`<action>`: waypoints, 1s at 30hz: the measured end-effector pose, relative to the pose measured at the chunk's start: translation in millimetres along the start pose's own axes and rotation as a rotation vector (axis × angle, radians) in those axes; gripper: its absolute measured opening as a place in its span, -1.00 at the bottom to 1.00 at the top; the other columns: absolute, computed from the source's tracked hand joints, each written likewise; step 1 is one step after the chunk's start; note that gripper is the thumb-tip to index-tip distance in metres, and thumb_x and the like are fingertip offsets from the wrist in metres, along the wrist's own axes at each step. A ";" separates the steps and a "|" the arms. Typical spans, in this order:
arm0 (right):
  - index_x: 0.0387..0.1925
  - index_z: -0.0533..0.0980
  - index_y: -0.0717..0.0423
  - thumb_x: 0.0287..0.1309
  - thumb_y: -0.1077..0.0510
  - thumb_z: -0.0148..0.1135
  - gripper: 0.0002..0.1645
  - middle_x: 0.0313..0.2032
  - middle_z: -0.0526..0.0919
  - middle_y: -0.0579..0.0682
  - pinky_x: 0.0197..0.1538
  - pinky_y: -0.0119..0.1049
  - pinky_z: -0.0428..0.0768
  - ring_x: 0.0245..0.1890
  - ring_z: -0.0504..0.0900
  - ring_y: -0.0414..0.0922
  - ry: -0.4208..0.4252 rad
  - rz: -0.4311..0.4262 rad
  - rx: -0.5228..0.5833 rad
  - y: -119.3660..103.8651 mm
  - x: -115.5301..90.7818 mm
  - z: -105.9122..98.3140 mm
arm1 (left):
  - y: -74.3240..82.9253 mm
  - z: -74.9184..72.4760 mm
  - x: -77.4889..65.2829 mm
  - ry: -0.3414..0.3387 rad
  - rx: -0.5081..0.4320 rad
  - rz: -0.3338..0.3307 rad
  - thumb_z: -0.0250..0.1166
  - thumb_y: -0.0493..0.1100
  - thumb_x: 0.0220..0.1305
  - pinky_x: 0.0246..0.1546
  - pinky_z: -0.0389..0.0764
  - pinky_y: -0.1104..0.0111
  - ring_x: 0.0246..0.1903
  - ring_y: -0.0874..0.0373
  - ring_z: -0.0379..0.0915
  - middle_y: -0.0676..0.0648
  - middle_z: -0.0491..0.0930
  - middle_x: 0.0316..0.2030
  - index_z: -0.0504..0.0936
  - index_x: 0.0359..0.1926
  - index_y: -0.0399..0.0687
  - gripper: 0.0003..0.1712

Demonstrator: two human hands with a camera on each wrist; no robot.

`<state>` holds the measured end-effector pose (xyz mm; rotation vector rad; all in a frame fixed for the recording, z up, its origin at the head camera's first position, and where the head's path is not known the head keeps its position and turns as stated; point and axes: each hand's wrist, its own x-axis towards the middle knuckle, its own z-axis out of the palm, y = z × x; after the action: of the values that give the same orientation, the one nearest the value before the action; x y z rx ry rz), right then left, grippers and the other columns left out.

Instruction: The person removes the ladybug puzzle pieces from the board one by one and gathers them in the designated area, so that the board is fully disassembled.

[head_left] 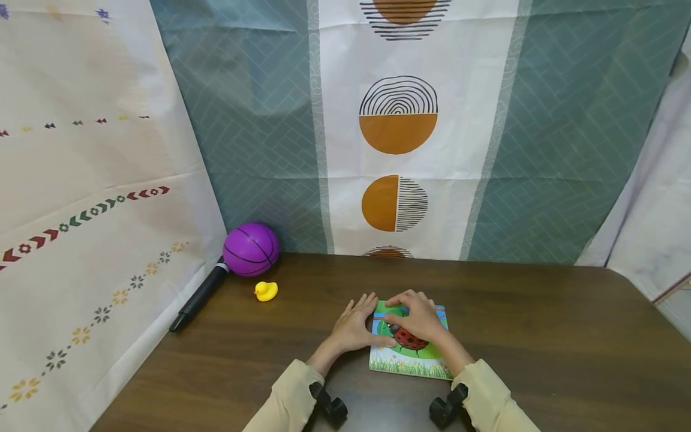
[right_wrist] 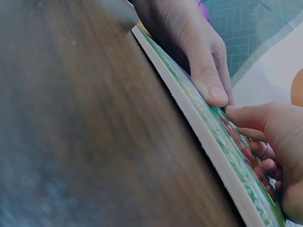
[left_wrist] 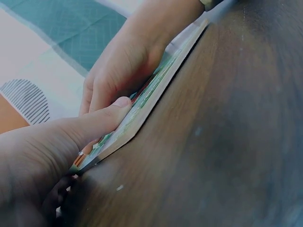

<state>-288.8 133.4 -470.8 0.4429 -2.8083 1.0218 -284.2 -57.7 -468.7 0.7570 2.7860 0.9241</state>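
A square, flat ladybug picture board [head_left: 410,363], with grass and flowers along its near edge, lies on the table before me. My left hand [head_left: 353,327] rests along its left edge, fingers stretched away from me and thumb laid over the picture. From the right, my right hand [head_left: 418,315] reaches over the board, thumb and fingers bent down at the red, black-spotted ladybug [head_left: 407,341]. In the right wrist view, its thumb [right_wrist: 251,117] comes close to the left thumb [right_wrist: 215,92]. I cannot tell whether the right fingertips pinch a piece of the picture.
A yellow rubber duck [head_left: 266,291] stands on the brown table [head_left: 540,324] to the left. Behind it are a purple ball [head_left: 251,249] and a black stick-like object [head_left: 200,297] by the left cloth. A patterned curtain [head_left: 259,120] hangs along the back edge.
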 end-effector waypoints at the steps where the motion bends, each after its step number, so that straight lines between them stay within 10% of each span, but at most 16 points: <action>1: -0.10 0.67 -0.09 0.09 -0.04 0.42 -0.68 -0.04 0.59 0.01 0.09 0.14 0.33 -0.02 0.44 0.05 0.002 0.004 -0.001 0.1 -0.5 0.3 | 0.1 0.5 -0.2 0.000 -0.002 0.003 0.46 0.27 0.00 0.54 -0.16 -0.06 0.55 -0.05 -0.16 -0.15 0.06 0.52 0.13 0.49 -0.21 0.19; 11: -0.08 0.61 -0.01 0.13 -0.01 0.38 -0.67 0.04 0.52 0.09 0.11 0.13 0.30 0.02 0.40 0.07 -0.089 -0.080 0.023 -1.0 0.0 1.8 | 1.1 0.4 -2.8 0.012 -0.024 -0.004 0.50 0.27 -0.05 0.53 -0.19 -0.09 0.55 -0.09 -0.17 -0.16 0.05 0.52 0.12 0.49 -0.17 0.22; 30: -0.04 0.61 0.05 0.07 -0.01 0.41 -0.58 0.13 0.45 0.15 0.19 0.25 0.17 0.14 0.34 0.17 -0.133 0.046 0.039 -9.5 8.5 1.9 | 0.5 0.2 1.1 0.000 0.001 -0.007 0.49 0.27 -0.05 0.53 -0.17 -0.06 0.55 -0.06 -0.17 -0.15 0.04 0.52 0.11 0.50 -0.16 0.23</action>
<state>-293.9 123.3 -464.7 0.4697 -2.9325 1.0971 -284.9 -56.7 -468.5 0.7466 2.7878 0.9217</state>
